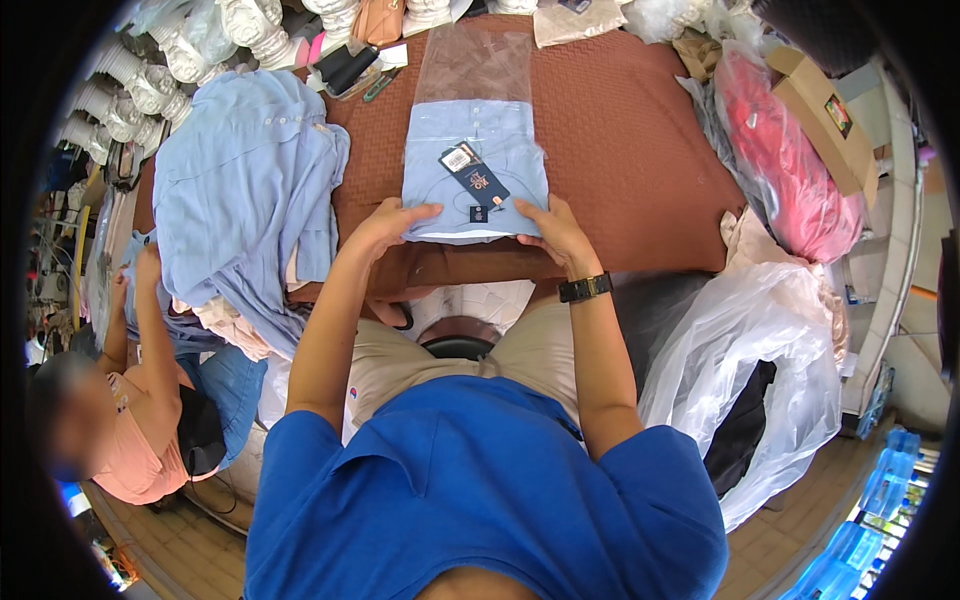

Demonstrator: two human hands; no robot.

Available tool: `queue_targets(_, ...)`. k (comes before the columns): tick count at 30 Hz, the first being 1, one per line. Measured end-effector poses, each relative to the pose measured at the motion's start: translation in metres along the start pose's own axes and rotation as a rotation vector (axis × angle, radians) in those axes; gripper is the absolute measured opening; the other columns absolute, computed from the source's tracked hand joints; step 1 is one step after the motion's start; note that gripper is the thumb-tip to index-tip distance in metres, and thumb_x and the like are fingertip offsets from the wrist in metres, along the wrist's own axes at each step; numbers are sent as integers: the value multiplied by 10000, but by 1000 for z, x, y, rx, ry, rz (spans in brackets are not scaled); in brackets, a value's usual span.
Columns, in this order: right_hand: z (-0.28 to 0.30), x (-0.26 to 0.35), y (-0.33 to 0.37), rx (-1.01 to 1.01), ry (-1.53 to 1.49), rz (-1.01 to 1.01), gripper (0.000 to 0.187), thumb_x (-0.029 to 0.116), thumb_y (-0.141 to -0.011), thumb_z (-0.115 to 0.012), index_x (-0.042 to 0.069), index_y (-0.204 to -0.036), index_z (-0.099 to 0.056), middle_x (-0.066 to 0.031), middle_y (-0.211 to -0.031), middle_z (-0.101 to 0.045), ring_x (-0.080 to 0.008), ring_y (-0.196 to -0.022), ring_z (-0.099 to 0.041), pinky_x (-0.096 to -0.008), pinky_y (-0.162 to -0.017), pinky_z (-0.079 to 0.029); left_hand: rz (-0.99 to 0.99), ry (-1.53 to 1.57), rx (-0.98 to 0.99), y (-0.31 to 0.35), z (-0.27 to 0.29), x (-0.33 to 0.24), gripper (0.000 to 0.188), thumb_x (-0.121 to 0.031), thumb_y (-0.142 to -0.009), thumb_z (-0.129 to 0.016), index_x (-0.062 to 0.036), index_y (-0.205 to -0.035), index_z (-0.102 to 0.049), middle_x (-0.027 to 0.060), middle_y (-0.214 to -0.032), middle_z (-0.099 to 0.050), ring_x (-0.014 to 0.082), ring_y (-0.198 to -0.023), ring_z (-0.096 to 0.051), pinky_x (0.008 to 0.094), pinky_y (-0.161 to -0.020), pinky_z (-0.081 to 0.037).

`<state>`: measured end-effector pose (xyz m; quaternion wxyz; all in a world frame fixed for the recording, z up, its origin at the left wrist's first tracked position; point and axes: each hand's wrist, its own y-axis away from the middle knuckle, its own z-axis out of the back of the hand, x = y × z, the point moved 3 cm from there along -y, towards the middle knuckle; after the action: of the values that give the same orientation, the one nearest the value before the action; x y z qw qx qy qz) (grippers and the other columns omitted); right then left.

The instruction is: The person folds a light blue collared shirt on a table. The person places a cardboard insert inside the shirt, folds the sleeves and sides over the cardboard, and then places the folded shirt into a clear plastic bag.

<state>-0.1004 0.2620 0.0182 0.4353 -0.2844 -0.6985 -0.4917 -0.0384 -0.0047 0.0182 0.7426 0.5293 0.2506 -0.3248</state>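
Note:
A folded light-blue shirt (430,155) lies on the brown-covered table in front of me, partly or wholly within a clear plastic bag (475,65) whose flat, unfilled end stretches away from me. On top of the shirt are a dark hang tag (480,180) with a white label and a small black square tag (479,214). My left hand (388,222) pinches the near left corner, thumb on top and fingers underneath. At the near right corner my right hand (556,232) grips in the same way. Its wrist wears a dark watch.
Light-blue garments (245,170) are heaped at the left. Scissors or a small cutter (380,85) and a black pouch (345,68) lie at the far left. Red bagged clothing (775,150) and a cardboard box (825,120) stand right. A co-worker (150,420) handles blue cloth at left.

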Motion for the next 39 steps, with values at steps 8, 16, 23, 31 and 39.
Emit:
queue_targets(8,-13,-13,-9,15,-297,17,293,121,-941,-609,-47,-1148,-486,-151,-1000,-635,-175,-729,-627,-248,-518,-521,-233,1064,520,29,-8,1,710,-420,-925,-635,77,-1382,-416,228,-1399,-485,360,-1307,-469,568,-1137,-322)
queue_targets(16,-42,-15,0,-108,-304,50,294,107,-940,-601,-26,-1182,-503,-142,-990,-650,-169,-705,-624,-238,-493,-500,-352,1241,167,34,-57,22,711,-490,-930,-620,6,-1381,-384,144,-1304,-506,256,-1254,-455,541,-1160,-272)
queue_targets(23,-42,-26,-5,-117,-199,149,388,137,-913,-652,-69,-1163,-439,-207,-1044,-612,-210,-716,-654,-271,-469,-558,-484,1102,45,23,-82,5,615,-78,-970,-574,-62,-1458,-200,153,-1352,-479,280,-1190,-573,509,-951,-547)
queue_targets(31,-52,39,46,-699,1184,558,451,121,-845,-677,-35,-1225,-490,-260,-1285,-513,-380,-1148,-541,-476,-888,-506,-407,988,-221,29,-85,9,789,59,-945,-523,-179,-1514,-31,182,-1415,-404,300,-1198,-564,477,-917,-573)
queue_targets(39,-65,49,-37,-134,1326,1070,651,45,-739,-631,123,-1374,-509,-122,-1431,-480,-395,-1322,-396,-508,-1089,-349,-360,1056,-217,37,-82,-8,776,92,-935,-498,-178,-1506,-47,184,-1419,-392,312,-1203,-559,497,-922,-568)
